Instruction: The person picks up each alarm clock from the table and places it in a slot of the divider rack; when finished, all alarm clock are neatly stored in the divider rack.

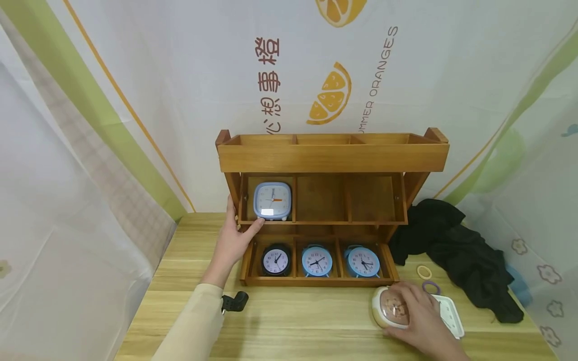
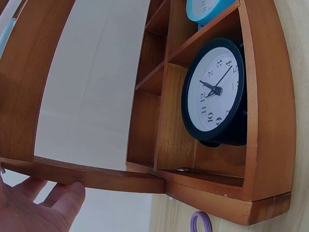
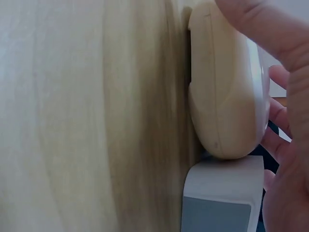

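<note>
A three-tier wooden shelf (image 1: pixel 331 159) stands at the back of the table. My left hand (image 1: pixel 232 245) grips its left side at the middle tier, thumb in front; in the left wrist view the fingers (image 2: pixel 70 203) rest against the side board. A blue-rimmed square clock (image 1: pixel 272 200) sits in the left middle compartment. Along the bottom tier stand a black round clock (image 1: pixel 276 260) and two blue alarm clocks, one central (image 1: pixel 317 260) and one to the right (image 1: pixel 363 261). My right hand (image 1: pixel 420 316) holds a cream clock (image 1: pixel 392 307) with a brown face, low at the table.
Beside the right hand lies a white object (image 1: pixel 451 317), with a grey face (image 3: pixel 216 213) in the right wrist view. A yellow ring (image 1: pixel 424 272), a purple ring (image 1: pixel 431 288) and black cloth (image 1: pixel 456 250) lie at the right. A patterned curtain (image 1: pixel 203 75) hangs behind.
</note>
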Action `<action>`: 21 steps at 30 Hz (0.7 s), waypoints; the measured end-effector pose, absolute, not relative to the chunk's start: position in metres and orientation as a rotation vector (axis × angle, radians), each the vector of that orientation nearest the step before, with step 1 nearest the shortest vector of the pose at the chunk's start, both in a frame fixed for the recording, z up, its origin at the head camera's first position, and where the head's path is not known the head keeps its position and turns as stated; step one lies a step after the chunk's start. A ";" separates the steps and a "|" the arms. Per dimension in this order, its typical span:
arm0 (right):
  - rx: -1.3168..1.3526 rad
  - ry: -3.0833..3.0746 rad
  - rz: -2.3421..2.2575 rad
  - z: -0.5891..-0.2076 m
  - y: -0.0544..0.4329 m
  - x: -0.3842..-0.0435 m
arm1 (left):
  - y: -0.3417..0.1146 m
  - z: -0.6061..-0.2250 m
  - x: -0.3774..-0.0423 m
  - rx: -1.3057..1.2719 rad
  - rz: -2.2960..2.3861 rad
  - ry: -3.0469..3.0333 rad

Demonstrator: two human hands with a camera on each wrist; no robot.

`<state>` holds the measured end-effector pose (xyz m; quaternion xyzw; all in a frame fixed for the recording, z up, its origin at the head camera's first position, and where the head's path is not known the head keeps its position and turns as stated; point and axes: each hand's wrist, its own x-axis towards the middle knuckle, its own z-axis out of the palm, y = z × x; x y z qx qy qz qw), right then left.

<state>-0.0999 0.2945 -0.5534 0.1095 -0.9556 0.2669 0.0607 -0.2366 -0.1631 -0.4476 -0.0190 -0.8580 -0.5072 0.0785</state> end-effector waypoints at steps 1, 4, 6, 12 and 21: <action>0.333 -2.899 0.808 -0.554 0.295 -0.100 | -0.163 -0.448 -0.237 -0.053 -1.516 -2.571; 0.328 -2.920 0.810 -0.554 0.295 -0.099 | -0.164 -0.448 -0.237 -0.040 -1.506 -2.583; 0.320 -2.931 0.805 -0.553 0.295 -0.100 | -0.164 -0.448 -0.237 -0.036 -1.503 -2.586; 0.300 -2.944 0.780 -0.554 0.296 -0.100 | -0.163 -0.447 -0.237 -0.051 -1.513 -2.570; 0.322 -2.979 0.745 -0.552 0.296 -0.098 | -0.164 -0.448 -0.237 -0.048 -1.527 -2.572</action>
